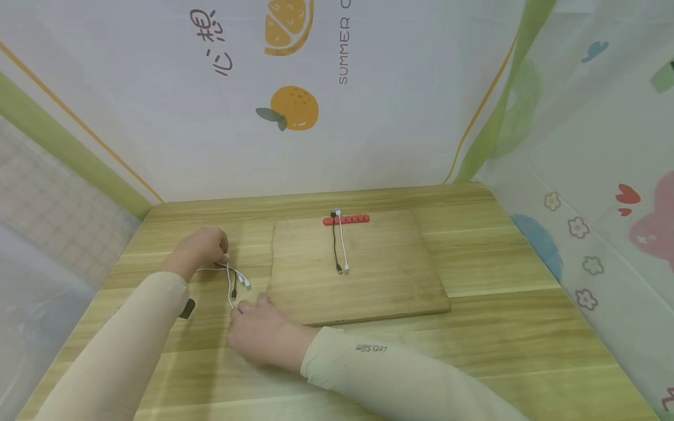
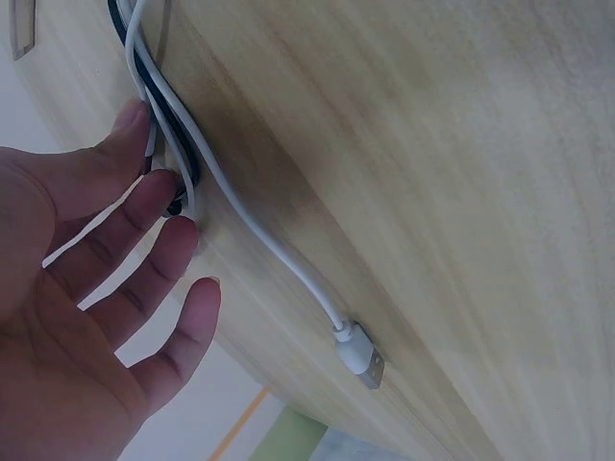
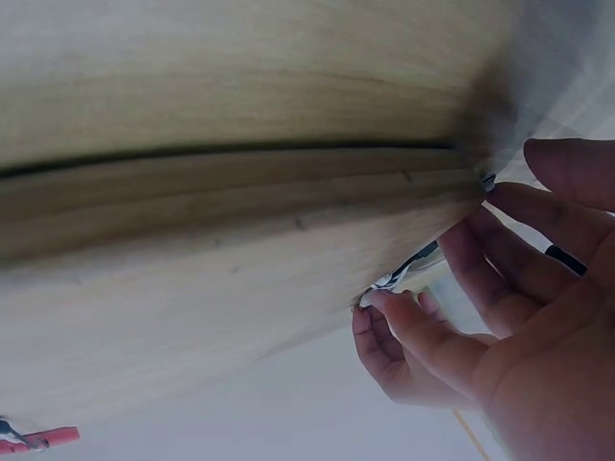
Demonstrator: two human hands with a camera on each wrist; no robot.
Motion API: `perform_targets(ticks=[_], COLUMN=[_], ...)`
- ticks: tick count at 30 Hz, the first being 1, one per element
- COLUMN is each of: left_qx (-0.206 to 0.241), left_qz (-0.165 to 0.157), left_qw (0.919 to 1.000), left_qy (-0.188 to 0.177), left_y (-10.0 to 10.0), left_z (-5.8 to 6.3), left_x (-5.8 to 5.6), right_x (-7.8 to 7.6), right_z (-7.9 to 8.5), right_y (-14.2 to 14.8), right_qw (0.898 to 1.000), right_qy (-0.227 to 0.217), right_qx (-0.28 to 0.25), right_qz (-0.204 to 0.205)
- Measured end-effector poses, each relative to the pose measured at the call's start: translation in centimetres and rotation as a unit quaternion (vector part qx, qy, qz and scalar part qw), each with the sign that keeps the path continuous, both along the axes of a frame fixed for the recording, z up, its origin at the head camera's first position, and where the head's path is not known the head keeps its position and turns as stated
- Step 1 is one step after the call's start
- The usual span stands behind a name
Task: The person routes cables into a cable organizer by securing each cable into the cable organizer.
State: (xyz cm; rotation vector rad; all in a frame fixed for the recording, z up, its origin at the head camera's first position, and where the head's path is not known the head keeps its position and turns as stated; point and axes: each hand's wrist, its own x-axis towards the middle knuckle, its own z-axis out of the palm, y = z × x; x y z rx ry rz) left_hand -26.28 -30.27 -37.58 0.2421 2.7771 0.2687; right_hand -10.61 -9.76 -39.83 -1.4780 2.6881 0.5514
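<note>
left of the board (image 1: 379, 298), a person's left hand (image 1: 202, 248) pinches a white cable (image 1: 229, 280) between thumb and forefinger, the other fingers spread apart. that cable runs down to the right hand (image 1: 263, 333), which is at the board's near left corner; its fingertips are at the cable's lower end, but i cannot tell whether they grip it. a black cable (image 1: 234, 286) and another white lead (image 1: 243, 279) lie close by, also left of the board. farther left, a sleeve partly hides a dark block (image 1: 187, 309). near the board's far edge lies a red strip (image 1: 358, 218), crossed by a dark cord (image 1: 334, 242) and a pale cord (image 1: 343, 242).
</note>
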Motion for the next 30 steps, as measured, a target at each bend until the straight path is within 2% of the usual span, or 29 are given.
perform_targets(ticks=[10,20,30], left_qx=[-0.009,-0.038,-0.077], left_qz=[0.013,0.013,0.003], left_qw=[0.9999,0.999,0.9967], left_qy=[0.003,-0.019,-0.027], left_y=[0.0,0.8,2.0], left_z=[-0.2,0.9,1.4], left_x=[-0.4,-0.5,-0.6], right_x=[0.1,0.8,1.1], right_z=[0.5,0.1,-0.2], right_y=[-0.2,-1.1,-1.2], right_qw=[1.0,0.999,0.999], right_qy=[-0.015,-0.013,-0.013], right_qx=[0.007,0.027,0.015], right_qz=[-0.003,-0.024,-0.041])
